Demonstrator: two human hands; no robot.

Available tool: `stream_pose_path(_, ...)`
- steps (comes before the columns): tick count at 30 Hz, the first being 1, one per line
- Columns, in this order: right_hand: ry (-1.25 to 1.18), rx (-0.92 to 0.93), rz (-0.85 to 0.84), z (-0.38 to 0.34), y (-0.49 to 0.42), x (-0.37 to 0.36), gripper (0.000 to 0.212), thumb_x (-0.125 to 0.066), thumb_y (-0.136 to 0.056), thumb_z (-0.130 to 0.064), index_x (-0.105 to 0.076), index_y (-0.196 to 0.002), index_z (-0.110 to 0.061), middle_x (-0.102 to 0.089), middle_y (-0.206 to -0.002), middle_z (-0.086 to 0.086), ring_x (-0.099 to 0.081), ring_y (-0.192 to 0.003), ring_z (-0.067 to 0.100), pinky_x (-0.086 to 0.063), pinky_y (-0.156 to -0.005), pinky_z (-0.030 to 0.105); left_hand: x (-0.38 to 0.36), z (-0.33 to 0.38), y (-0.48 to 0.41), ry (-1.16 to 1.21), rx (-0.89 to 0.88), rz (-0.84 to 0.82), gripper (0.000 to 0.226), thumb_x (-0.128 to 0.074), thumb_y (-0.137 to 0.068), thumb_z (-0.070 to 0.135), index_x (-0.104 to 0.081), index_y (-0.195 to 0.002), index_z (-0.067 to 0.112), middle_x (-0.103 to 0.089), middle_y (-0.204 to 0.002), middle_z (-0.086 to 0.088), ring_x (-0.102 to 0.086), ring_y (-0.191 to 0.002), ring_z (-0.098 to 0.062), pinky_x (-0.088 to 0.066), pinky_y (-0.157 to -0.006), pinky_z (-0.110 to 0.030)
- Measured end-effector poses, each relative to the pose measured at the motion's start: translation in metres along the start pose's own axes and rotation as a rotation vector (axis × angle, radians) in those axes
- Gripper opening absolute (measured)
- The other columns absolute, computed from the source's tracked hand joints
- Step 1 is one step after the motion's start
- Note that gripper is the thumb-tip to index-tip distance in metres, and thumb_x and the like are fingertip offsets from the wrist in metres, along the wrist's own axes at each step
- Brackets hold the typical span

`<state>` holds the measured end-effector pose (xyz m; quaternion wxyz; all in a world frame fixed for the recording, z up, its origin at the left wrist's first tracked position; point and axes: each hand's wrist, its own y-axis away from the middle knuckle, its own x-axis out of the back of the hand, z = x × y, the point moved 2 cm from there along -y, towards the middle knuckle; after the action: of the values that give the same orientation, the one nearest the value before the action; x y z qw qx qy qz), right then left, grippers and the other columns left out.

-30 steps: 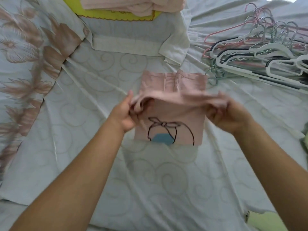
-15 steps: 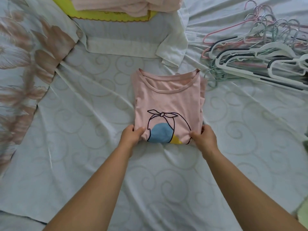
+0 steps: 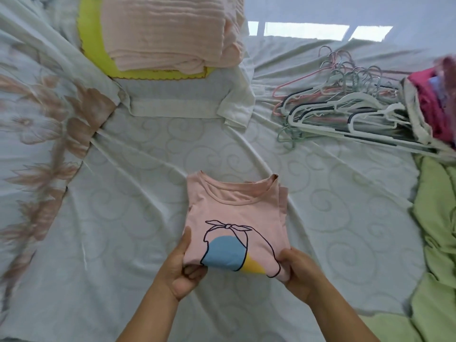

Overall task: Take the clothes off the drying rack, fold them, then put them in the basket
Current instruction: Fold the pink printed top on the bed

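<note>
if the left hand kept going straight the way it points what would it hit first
The left hand grips the pink t-shirt, which lies first in its line. Past the collar the bedsheet looks free, perhaps up to the hangers; depth is unclear.

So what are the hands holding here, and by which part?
The folded pink T-shirt, by its near edge: the left hand grips the near left corner, thumb on top, and the right hand grips the near right corner.

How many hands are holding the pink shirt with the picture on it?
2. The left hand grips the near left corner of the pink T-shirt; the right hand grips the near right corner.
</note>
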<state>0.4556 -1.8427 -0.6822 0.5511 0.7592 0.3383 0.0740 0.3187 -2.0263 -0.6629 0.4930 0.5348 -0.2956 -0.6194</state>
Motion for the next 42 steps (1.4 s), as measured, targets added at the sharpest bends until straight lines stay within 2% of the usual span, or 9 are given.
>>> stream_pose_path(4, -0.125, 0.009, -0.035, -0.001, 0.02, 0.015, 0.031, -0.039, -0.08, 0.011, -0.057, -0.105, 0.01, -0.067, -0.081, 0.017, -0.064, -0.059, 0.022, -0.05, -0.044, 0.029, -0.024, -0.005, 0.02, -0.105, -0.067, 0.014, 0.026, -0.051, -0.09, 0.024, -0.054, -0.067, 0.01, -0.038, -0.033, 0.001, -0.032, -0.024, -0.008, -0.026, -0.029, -0.011)
stream_pose_path(6, -0.196, 0.04, -0.076, -0.007, 0.031, 0.025, 0.034, -0.045, -0.075, 0.009, -0.056, -0.107, 0.009, -0.066, -0.09, 0.019, -0.064, -0.067, 0.023, -0.051, -0.048, 0.029, -0.041, -0.008, 0.028, -0.176, -0.152, -0.044, 0.018, -0.055, -0.084, 0.02, -0.066, -0.088, 0.006, -0.069, -0.067, -0.009, -0.065, -0.053, -0.016, -0.052, -0.045, -0.021)
stream_pose_path(8, -0.226, 0.077, -0.125, -0.015, 0.042, 0.039, 0.034, -0.038, -0.08, 0.008, -0.058, -0.107, 0.009, -0.065, -0.096, 0.02, -0.064, -0.072, 0.024, -0.052, -0.051, 0.029, -0.058, -0.011, 0.035, -0.212, -0.21, -0.116, 0.032, -0.052, -0.086, 0.02, -0.063, -0.111, 0.005, -0.07, -0.105, -0.014, -0.069, -0.09, -0.022, -0.059, -0.071, -0.03)
stream_pose_path(9, -0.227, 0.094, -0.15, -0.02, 0.047, 0.047, 0.034, -0.035, -0.082, 0.009, -0.059, -0.106, 0.008, -0.066, -0.095, 0.019, -0.065, -0.071, 0.023, -0.052, -0.051, 0.03, -0.067, -0.014, 0.039, -0.213, -0.22, -0.138, 0.032, -0.048, -0.089, 0.019, -0.062, -0.114, 0.004, -0.069, -0.109, -0.015, -0.068, -0.094, -0.022, -0.059, -0.073, -0.03)
stream_pose_path(17, -0.174, 0.202, -0.205, -0.068, 0.093, 0.15, 0.035, -0.033, -0.085, 0.01, -0.063, -0.103, 0.007, -0.069, -0.094, 0.019, -0.066, -0.072, 0.022, -0.054, -0.054, 0.028, -0.15, -0.088, 0.067, -0.291, -0.267, -0.043, 0.023, -0.041, -0.093, 0.003, -0.062, -0.102, -0.002, -0.071, -0.086, -0.015, -0.069, -0.07, -0.018, -0.057, -0.058, -0.026)
stream_pose_path(21, -0.143, 0.225, -0.161, -0.1, 0.128, 0.223, 0.029, -0.034, -0.086, 0.012, -0.062, -0.088, 0.005, -0.069, -0.071, 0.013, -0.064, -0.055, 0.017, -0.052, -0.047, 0.025, -0.199, -0.148, 0.076, -0.307, -0.252, -0.021, 0.029, -0.039, -0.091, -0.001, -0.058, -0.111, -0.007, -0.07, -0.09, -0.018, -0.066, -0.077, -0.024, -0.057, -0.056, -0.027)
stream_pose_path(29, -0.125, 0.374, -0.035, -0.173, 0.176, 0.34, 0.028, -0.034, -0.087, 0.011, -0.055, -0.105, 0.016, -0.062, -0.089, 0.022, -0.06, -0.065, 0.025, -0.052, -0.045, 0.027, -0.323, -0.23, 0.08, -0.293, -0.248, -0.137, 0.024, -0.038, -0.091, -0.002, -0.059, -0.1, -0.008, -0.07, -0.078, -0.017, -0.068, -0.063, -0.02, -0.057, -0.052, -0.025)
stream_pose_path(38, -0.113, 0.522, 0.081, -0.285, 0.178, 0.381, 0.033, -0.034, -0.091, 0.004, -0.055, -0.114, 0.013, -0.061, -0.106, 0.026, -0.059, -0.085, 0.029, -0.055, -0.059, 0.028, -0.456, -0.211, 0.058, -0.284, -0.279, -0.249, 0.023, -0.036, -0.093, 0.0, -0.058, -0.096, -0.003, -0.068, -0.067, -0.012, -0.066, -0.053, -0.017, -0.054, -0.048, -0.023)
stream_pose_path(42, -0.086, 0.646, 0.09, -0.38, 0.203, 0.373, 0.028, -0.032, -0.095, -0.002, -0.059, -0.102, 0.003, -0.063, -0.096, 0.016, -0.058, -0.071, 0.02, -0.048, -0.057, 0.029, -0.549, -0.168, 0.073, -0.371, -0.343, -0.43, 0.029, -0.03, -0.092, 0.0, -0.058, -0.096, -0.003, -0.066, -0.082, -0.013, -0.061, -0.072, -0.019, -0.053, -0.063, -0.026)
